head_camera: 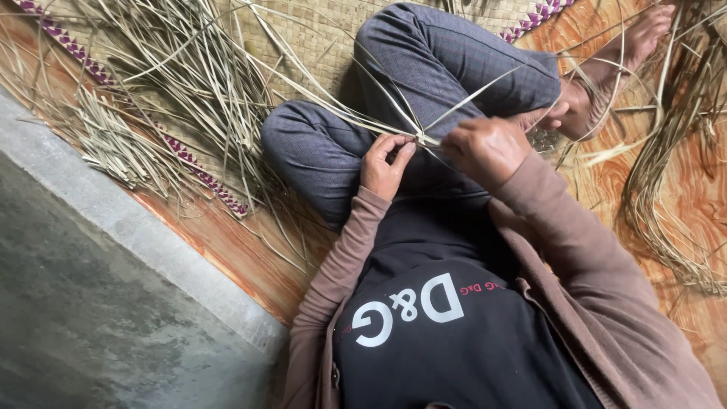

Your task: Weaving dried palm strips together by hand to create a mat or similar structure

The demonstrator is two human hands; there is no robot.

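I sit cross-legged in grey trousers (424,60) on a woven mat. My left hand (385,163) and my right hand (485,148) meet above my lap, both pinched on thin dried straw strips (428,138) where several strips cross. Long pale strips fan out from that point up and to the left across my knee, and one runs up to the right. My right hand covers part of the crossing, so the finger hold there is hidden.
A woven mat (318,30) with a purple-and-white edge (189,163) lies under me. Loose straw strips (174,83) pile at the left, and curled fibres (666,174) at the right. My bare foot (621,53) rests on the orange floor. A grey concrete step (113,303) fills the lower left.
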